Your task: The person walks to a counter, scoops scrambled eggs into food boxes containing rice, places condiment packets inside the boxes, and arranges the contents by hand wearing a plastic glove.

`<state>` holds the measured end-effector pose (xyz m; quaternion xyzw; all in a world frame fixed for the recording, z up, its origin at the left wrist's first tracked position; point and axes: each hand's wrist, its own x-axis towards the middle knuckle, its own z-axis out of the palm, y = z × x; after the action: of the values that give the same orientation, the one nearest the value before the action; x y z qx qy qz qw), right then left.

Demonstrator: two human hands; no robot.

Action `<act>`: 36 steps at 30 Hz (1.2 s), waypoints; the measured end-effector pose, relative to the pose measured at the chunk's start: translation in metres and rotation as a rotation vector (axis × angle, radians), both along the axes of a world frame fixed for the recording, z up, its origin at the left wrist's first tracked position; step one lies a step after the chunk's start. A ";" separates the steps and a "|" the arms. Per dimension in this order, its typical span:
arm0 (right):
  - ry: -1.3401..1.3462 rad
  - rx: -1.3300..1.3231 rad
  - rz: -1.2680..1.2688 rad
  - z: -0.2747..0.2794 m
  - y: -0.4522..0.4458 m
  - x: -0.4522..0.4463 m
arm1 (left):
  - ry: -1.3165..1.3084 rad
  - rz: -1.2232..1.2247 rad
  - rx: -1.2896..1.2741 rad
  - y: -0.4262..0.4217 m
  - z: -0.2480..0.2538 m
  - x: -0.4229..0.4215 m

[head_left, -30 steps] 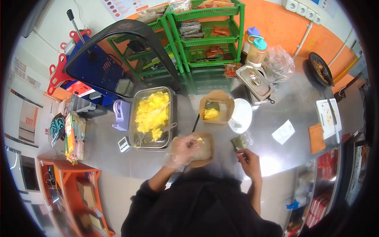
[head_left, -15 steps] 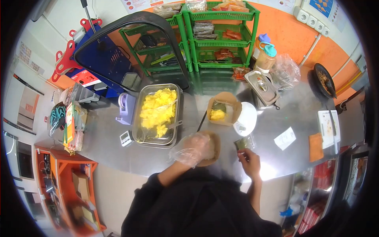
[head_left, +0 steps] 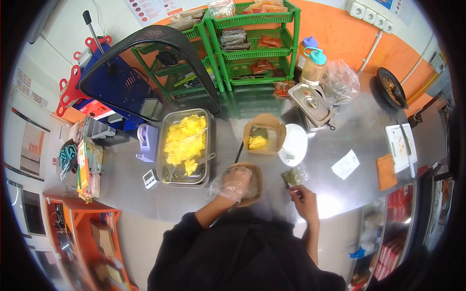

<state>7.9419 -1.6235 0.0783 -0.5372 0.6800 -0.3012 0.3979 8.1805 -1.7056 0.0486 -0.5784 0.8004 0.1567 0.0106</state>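
Note:
My left hand (head_left: 237, 182) wears a loose clear plastic glove and reaches into the nearer brown cardboard food box (head_left: 257, 179). White food, possibly rice, shows at that box's edge; the glove and wrist hide the fingertips. My bare right hand (head_left: 304, 201) has curled fingers, with thumb and fingertips pinched at the lower edge of a small clear packet (head_left: 293, 176) with dark green contents. Just beyond stands a second open food box (head_left: 266, 145) holding yellow scrambled egg (head_left: 257, 142) and something dark green. A black stick-like utensil (head_left: 239, 152) lies between the boxes and the egg tray.
Left of the boxes sits a glass tray (head_left: 209, 145) of scrambled egg with a utensil in it. A white scale (head_left: 296, 140), lidded steel container (head_left: 310, 103) and paper slip (head_left: 345, 165) lie to the right. Green racks (head_left: 257, 51) stand behind; a knife rests on a cutting board (head_left: 399, 145).
The whole view has shifted, so the tabletop items appear farther left. My left hand stays at the nearer box, and my right hand stays at the packet, which shows more fully now.

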 end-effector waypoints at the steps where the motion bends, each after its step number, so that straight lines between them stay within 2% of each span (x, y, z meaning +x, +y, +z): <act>1: 0.003 -0.009 -0.004 0.000 0.000 0.000 | -0.041 -0.027 -0.008 -0.001 -0.002 -0.002; 5: 0.015 -0.012 -0.011 0.000 0.001 -0.001 | -0.068 -0.128 -0.059 -0.007 -0.003 -0.004; 9: 0.008 -0.009 -0.026 0.001 0.003 -0.003 | 0.001 -0.121 -0.095 -0.006 -0.006 0.002; 12: 0.013 -0.005 -0.038 0.000 0.003 -0.004 | 0.083 -0.053 0.009 -0.001 0.019 0.004; 14: 0.013 -0.003 -0.041 -0.003 0.003 -0.005 | 0.250 0.116 -0.017 0.004 0.019 0.006; 18: 0.021 -0.010 -0.024 0.000 0.000 -0.003 | 0.433 0.055 -0.190 0.006 0.021 0.017; 20: 0.026 -0.007 -0.025 0.001 0.000 -0.002 | 0.462 0.171 -0.014 0.006 0.028 0.018; 21: 0.026 -0.010 -0.025 0.001 0.000 -0.002 | 0.463 0.170 -0.014 0.006 0.028 0.017; 23: 0.025 -0.012 -0.021 0.000 0.000 -0.001 | 0.323 0.112 -0.075 0.007 0.025 0.017; 26: 0.016 0.000 -0.018 0.000 0.000 0.000 | 0.169 0.065 -0.005 0.003 0.007 0.011; 29: 0.021 0.018 -0.030 0.002 0.001 -0.001 | 0.027 -0.037 -0.043 0.001 -0.004 0.007; 36: 0.023 0.014 -0.032 0.001 0.003 0.000 | -0.075 -0.144 -0.097 -0.007 -0.001 -0.001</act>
<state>7.9415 -1.6209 0.0788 -0.5269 0.6951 -0.2966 0.3890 8.1791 -1.7126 0.0481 -0.5246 0.8457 0.0949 0.0237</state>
